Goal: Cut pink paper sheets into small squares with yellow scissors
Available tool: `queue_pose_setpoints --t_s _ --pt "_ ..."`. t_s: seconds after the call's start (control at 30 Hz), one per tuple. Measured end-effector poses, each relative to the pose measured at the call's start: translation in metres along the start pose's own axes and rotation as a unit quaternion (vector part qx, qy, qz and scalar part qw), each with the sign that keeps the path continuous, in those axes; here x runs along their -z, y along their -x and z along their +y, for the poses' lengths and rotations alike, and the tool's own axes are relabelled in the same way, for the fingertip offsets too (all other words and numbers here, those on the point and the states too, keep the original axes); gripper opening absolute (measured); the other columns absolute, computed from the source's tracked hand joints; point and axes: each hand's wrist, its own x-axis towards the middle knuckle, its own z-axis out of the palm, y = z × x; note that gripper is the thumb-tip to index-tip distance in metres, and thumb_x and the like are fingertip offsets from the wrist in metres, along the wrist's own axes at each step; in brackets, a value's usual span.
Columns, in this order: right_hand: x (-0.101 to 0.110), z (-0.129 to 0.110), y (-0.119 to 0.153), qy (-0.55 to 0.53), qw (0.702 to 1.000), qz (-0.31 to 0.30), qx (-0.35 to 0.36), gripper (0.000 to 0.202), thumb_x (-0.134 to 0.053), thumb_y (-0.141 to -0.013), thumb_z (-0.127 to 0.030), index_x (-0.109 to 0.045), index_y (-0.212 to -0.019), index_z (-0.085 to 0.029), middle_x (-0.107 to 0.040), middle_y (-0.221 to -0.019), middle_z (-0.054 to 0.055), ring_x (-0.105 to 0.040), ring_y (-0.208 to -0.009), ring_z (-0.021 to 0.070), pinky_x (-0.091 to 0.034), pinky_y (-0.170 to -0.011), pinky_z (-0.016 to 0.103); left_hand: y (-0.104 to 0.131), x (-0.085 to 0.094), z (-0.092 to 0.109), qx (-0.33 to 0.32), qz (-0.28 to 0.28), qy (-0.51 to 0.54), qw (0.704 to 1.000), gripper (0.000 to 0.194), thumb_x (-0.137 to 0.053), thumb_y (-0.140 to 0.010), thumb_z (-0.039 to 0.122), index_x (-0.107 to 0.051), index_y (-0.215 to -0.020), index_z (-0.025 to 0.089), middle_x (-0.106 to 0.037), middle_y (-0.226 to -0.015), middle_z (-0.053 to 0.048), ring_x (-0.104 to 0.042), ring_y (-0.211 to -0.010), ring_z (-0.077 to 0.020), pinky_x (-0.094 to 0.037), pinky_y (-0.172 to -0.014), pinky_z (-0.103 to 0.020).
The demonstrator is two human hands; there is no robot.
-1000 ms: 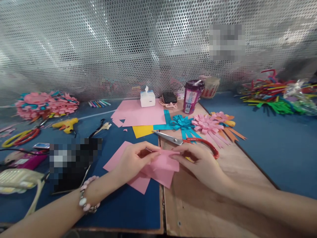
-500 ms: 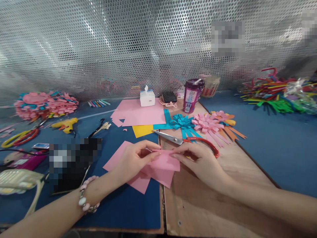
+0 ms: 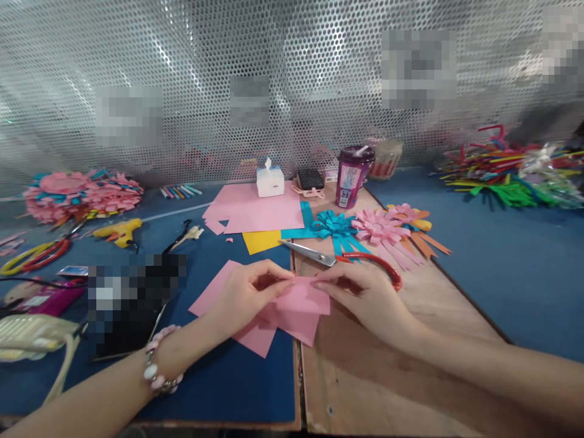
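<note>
While a perforated metal panel point(image 3: 196, 55) fills the background, a desk point(image 3: 511, 267) spreads out in front of it, partly blue and partly bare wood. Near the panel, a large pink sheet point(image 3: 260, 213) lies flat. Far to the right is a heap of coloured strips point(image 3: 511, 176), and far to the left a pile of pink and blue paper flowers point(image 3: 82, 198). Red-handled scissors point(image 3: 314, 252) lie just beyond the hands, points to the left. The left hand point(image 3: 241, 298) has its grip, thumb against fingers, pinched on the upper edge of a piece of pink paper point(image 3: 303, 298); the right hand point(image 3: 374, 304) grasps that edge the same way, farther right. This paper is nearer the front than the scissors, overlapping pink squares point(image 3: 210, 292) underneath. A purple cup point(image 3: 351, 176) stands right of a smaller white tissue box point(image 3: 270, 182), which sits on the large sheet. Slim coloured markers point(image 3: 181, 191) lie left of the sheet. A tiny pink scrap point(image 3: 229, 239) rests just beside the sheet's front edge.
</note>
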Motion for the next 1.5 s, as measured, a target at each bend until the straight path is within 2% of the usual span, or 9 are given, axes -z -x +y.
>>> queue_pose_setpoints --t_s 0.13,0.27,0.4,0.6,0.77,0.9,1.2,1.4,1.5 --pt "0.000 0.000 0.000 -0.007 1.000 -0.003 0.007 0.007 -0.066 -0.084 -0.025 -0.073 -0.083 -0.025 -0.074 -0.081 -0.001 -0.066 -0.073 0.0133 -0.053 -0.066 0.027 -0.002 0.001 0.002 0.004 -0.001 -0.024 1.000 0.014 -0.066 -0.082 0.030 -0.070 -0.084 0.017 -0.074 -0.087 -0.005 -0.068 -0.080 -0.0154 -0.057 -0.076 -0.028" --pt "0.000 -0.001 -0.001 0.001 1.000 -0.009 0.004 0.007 -0.066 -0.084 -0.025 -0.073 -0.084 -0.024 -0.073 -0.078 -0.001 -0.065 -0.069 0.0120 -0.053 -0.064 0.025 -0.004 0.002 0.004 0.030 -0.021 -0.029 0.999 0.026 -0.065 -0.083 0.030 -0.068 -0.106 0.019 -0.073 -0.085 -0.003 -0.068 -0.080 -0.0149 -0.056 -0.078 -0.028" --pt "0.000 -0.003 -0.002 -0.002 1.000 -0.019 0.009 0.009 -0.063 -0.085 -0.025 -0.072 -0.085 -0.022 -0.072 -0.079 0.000 -0.064 -0.069 0.0121 -0.053 -0.064 0.025 -0.004 0.003 0.004 0.033 -0.039 -0.037 0.998 0.015 -0.063 -0.084 0.030 -0.073 -0.090 0.020 -0.075 -0.092 -0.004 -0.069 -0.085 -0.0166 -0.055 -0.081 -0.030" --pt "0.000 -0.013 -0.002 -0.026 0.997 -0.032 -0.062 0.029 -0.063 -0.083 -0.033 -0.066 -0.110 -0.021 -0.072 -0.090 0.003 -0.064 -0.073 0.0146 -0.053 -0.063 0.027 0.001 -0.001 0.011 -0.002 0.036 -0.048 0.998 0.013 -0.061 -0.082 0.021 -0.073 -0.088 0.020 -0.076 -0.090 -0.003 -0.069 -0.083 -0.0162 -0.057 -0.077 -0.027" --pt "-0.002 -0.022 0.001 -0.046 0.984 -0.102 -0.138 0.022 -0.064 -0.083 -0.040 -0.072 -0.090 -0.022 -0.071 -0.085 0.001 -0.064 -0.078 0.0161 -0.049 -0.067 0.027 0.008 -0.011 0.020 -0.042 0.050 -0.055 0.996 0.014 -0.061 -0.081 0.018 -0.074 -0.085 0.019 -0.076 -0.086 -0.002 -0.070 -0.081 -0.0149 -0.056 -0.075 -0.024" --pt "-0.005 -0.021 0.005 -0.117 0.968 -0.146 -0.168 0.026 -0.060 -0.085 -0.045 -0.074 -0.089 -0.023 -0.073 -0.087 0.001 -0.066 -0.083 0.0182 -0.050 -0.069 0.027 0.013 -0.014 0.023 -0.047 0.055 -0.040 0.997 0.013 -0.063 -0.081 0.017 -0.075 -0.085 0.020 -0.076 -0.086 -0.001 -0.070 -0.082 -0.0136 -0.055 -0.077 -0.022" --pt "-0.008 -0.017 0.005 -0.105 0.963 -0.154 -0.193 0.016 -0.062 -0.082 -0.032 -0.072 -0.083 -0.020 -0.073 -0.076 -0.001 -0.067 -0.066 0.0138 -0.049 -0.057 0.023 0.013 -0.013 0.024 -0.014 0.093 -0.027 0.995 0.008 -0.068 -0.079 0.021 -0.075 -0.080 0.022 -0.076 -0.084 0.001 -0.070 -0.080 -0.0116 -0.055 -0.076 -0.018" --pt "-0.006 -0.010 0.004 -0.084 0.954 -0.199 -0.210 0.026 -0.061 -0.083 -0.043 -0.072 -0.084 -0.019 -0.072 -0.073 0.002 -0.067 -0.063 0.0148 -0.047 -0.055 0.023 0.012 -0.013 0.021 -0.014 0.097 -0.029 0.995 0.008 -0.067 -0.079 0.021 -0.075 -0.081 0.023 -0.076 -0.084 0.002 -0.070 -0.080 -0.0108 -0.055 -0.075 -0.017" --pt "-0.005 -0.007 0.003 -0.082 0.950 -0.209 -0.216 0.022 -0.061 -0.083 -0.038 -0.072 -0.085 -0.019 -0.073 -0.074 0.003 -0.067 -0.064 0.0153 -0.048 -0.057 0.023 0.012 -0.013 0.020 -0.005 0.098 -0.025 0.995 0.008 -0.068 -0.079 0.023 -0.075 -0.081 0.023 -0.076 -0.084 0.002 -0.070 -0.081 -0.0112 -0.055 -0.076 -0.017"
